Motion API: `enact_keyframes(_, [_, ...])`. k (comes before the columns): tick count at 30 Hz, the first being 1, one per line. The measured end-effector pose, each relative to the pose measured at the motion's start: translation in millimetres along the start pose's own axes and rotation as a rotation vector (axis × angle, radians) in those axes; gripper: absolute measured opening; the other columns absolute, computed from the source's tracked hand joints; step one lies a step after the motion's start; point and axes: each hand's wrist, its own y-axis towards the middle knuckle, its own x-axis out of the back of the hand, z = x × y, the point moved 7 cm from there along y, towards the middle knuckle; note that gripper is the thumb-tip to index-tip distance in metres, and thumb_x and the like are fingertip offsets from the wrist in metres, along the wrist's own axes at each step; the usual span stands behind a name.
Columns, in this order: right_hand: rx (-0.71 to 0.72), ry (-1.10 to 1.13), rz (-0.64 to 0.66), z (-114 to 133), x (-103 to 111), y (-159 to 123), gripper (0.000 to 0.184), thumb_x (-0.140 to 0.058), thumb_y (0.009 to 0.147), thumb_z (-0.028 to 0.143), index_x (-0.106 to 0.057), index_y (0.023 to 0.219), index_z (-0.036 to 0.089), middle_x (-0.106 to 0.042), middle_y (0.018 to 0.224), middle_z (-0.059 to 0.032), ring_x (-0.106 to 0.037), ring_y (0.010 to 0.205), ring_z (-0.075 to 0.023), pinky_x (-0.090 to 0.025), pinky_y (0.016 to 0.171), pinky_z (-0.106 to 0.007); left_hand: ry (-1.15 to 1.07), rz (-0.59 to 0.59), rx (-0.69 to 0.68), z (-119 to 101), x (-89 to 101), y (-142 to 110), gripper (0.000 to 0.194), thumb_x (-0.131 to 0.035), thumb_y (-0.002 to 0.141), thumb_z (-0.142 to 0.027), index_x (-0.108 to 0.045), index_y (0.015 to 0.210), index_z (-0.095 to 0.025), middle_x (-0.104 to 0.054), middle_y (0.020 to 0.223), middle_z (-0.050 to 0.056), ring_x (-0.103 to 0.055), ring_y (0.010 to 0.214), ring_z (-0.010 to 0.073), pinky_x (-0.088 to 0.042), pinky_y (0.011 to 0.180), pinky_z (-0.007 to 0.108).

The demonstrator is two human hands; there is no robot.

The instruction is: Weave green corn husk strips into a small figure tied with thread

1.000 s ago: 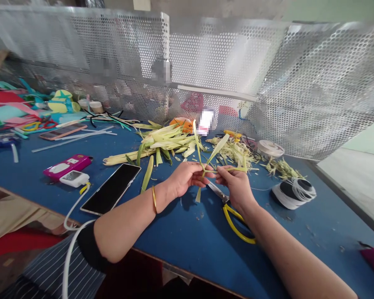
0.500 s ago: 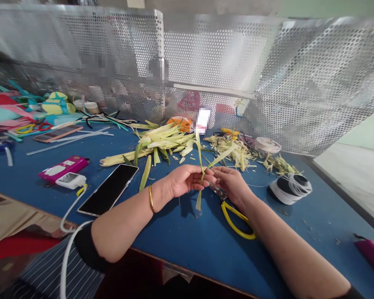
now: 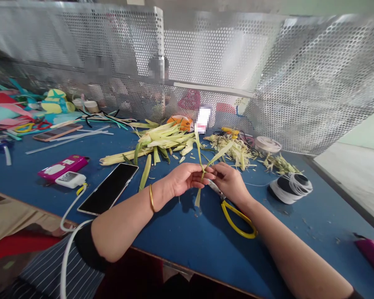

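My left hand (image 3: pixel 191 177) pinches a knot of pale green corn husk strips (image 3: pixel 199 150) between thumb and fingers. One strip points up, another slants up to the right, and a short end hangs below. Fingertips together, my right hand (image 3: pixel 229 180) meets the left at the knot; the piece of husk in its pinch is mostly hidden. Beneath the right hand lie yellow-handled scissors (image 3: pixel 237 222) on the blue table (image 3: pixel 187 245). Behind the hands is a heap of corn husks (image 3: pixel 162 139), with a pile of shredded husk (image 3: pixel 235 151) to its right.
A spool of white thread (image 3: pixel 289 187) stands at the right, its thread running toward my right hand. A black-screened phone (image 3: pixel 109 189) and a magenta device (image 3: pixel 62 168) with a white cable lie at the left. A perforated metal screen (image 3: pixel 205 54) borders the back.
My right hand has drawn in close to my left at the knot. The husk strip that stretched out to the right a second ago no longer shows there.
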Motion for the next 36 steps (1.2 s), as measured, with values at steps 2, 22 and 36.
enact_keyframes(2, [0.135, -0.240, -0.064, 13, 7, -3, 0.023, -0.048, 0.091, 0.023, -0.066, 0.077, 0.019, -0.056, 0.074, -0.0032, -0.052, 0.066, -0.0143, -0.036, 0.060, -0.026, 0.027, -0.043, -0.049, -2, 3.7, 1, 0.023, -0.049, 0.090, -0.015, -0.071, 0.088, -0.009, -0.074, 0.075, 0.009, -0.065, 0.056, 0.0106, -0.050, 0.049, 0.018])
enact_keyframes(22, [-0.065, -0.028, 0.044, 12, 21, 1, 0.021, -0.045, 0.094, 0.030, -0.064, 0.086, 0.022, -0.062, 0.063, 0.0009, -0.054, 0.058, -0.0144, -0.039, 0.059, -0.026, 0.274, 0.004, -0.147, -12, 0.5, -4, 0.016, -0.056, 0.085, -0.021, -0.067, 0.077, -0.012, -0.072, 0.073, 0.009, -0.059, 0.050, 0.0107, -0.044, 0.042, 0.020])
enact_keyframes(36, [-0.281, 0.488, 0.361, -3, 11, 1, 0.032, -0.064, 0.079, 0.049, -0.067, 0.069, 0.019, -0.058, 0.055, 0.0017, -0.048, 0.050, -0.0111, -0.037, 0.049, -0.024, 0.276, 0.016, -0.093, -7, 2.2, -1, 0.016, -0.058, 0.085, -0.022, -0.068, 0.078, -0.011, -0.071, 0.070, 0.009, -0.058, 0.050, 0.0101, -0.039, 0.041, 0.021])
